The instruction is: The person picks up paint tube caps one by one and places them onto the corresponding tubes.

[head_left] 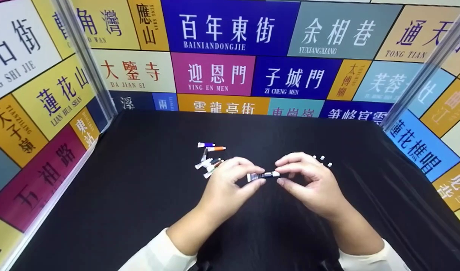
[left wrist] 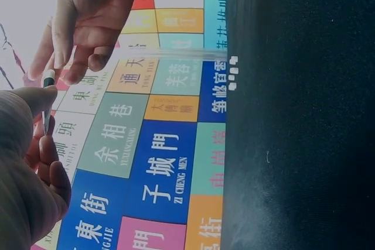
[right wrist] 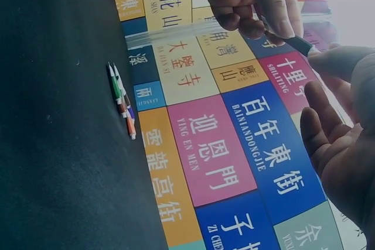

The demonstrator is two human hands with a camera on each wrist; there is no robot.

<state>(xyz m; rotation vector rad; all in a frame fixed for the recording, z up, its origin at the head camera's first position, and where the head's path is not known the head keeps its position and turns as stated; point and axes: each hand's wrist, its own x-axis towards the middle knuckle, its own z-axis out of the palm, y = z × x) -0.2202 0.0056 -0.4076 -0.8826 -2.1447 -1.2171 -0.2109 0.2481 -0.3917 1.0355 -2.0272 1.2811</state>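
My left hand (head_left: pixel 228 180) pinches a small black paint tube (head_left: pixel 257 176) between thumb and fingers, its flat end toward the left. A white cap (head_left: pixel 276 174) sits at the tube's right end. My right hand (head_left: pixel 313 184) has its thumb and fingertips at that cap, close around it. In the left wrist view the white cap (left wrist: pixel 49 75) shows between the two hands. The right wrist view shows the dark tube (right wrist: pixel 299 44) running from the left fingertips to the right ones. Both hands are held over the black table.
Several paint tubes with coloured bands (head_left: pixel 217 148) lie in a loose pile on the black tablecloth (head_left: pixel 158 210), beyond the left hand and partly hidden by it. Small white caps (head_left: pixel 322 158) lie beyond the right hand. Printed sign panels (head_left: pixel 215 73) stand around the table.
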